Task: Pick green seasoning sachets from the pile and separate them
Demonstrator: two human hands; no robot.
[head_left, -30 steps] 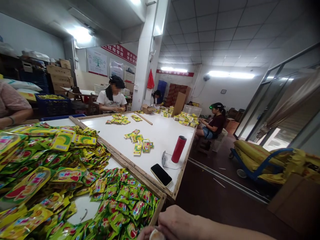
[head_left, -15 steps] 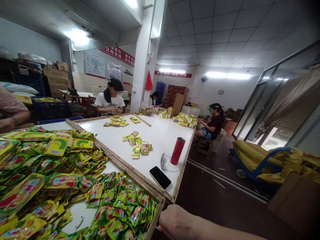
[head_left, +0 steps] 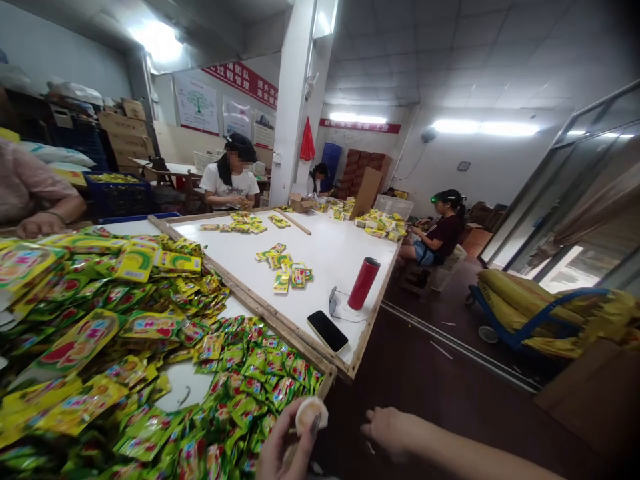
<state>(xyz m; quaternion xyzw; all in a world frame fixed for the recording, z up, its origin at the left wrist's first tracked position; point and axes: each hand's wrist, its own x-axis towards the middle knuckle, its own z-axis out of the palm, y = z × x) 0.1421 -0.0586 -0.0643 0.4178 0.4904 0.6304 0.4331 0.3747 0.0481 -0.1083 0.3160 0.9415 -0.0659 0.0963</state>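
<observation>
My left hand [head_left: 287, 445] is at the lower middle, over the near edge of the packet pile. Its thumb and fingers pinch a small round whitish thing with a pale orange middle [head_left: 311, 415]; its kind is unclear. To the right, off the table's corner and above the dark floor, my right hand [head_left: 387, 430] is blurred with its fingers curled. A tiny white bit shows at its fingertips, too small to name. Many small green and yellow snack packets [head_left: 250, 393] lie heaped beside my left hand, with larger yellow packs [head_left: 135, 261] on top.
On the white table [head_left: 325, 267] with wooden edging [head_left: 270, 303] stand a red flask [head_left: 364, 283], glasses [head_left: 333, 303], a phone [head_left: 327, 331] and several small packs [head_left: 283, 273]. Co-workers [head_left: 233, 177] sit around it. A blue trolley with yellow sacks [head_left: 525, 300] is on the right.
My left hand has come into view with the round whitish thing. My right hand has moved right, away from the wooden edge. The view has shifted slightly.
</observation>
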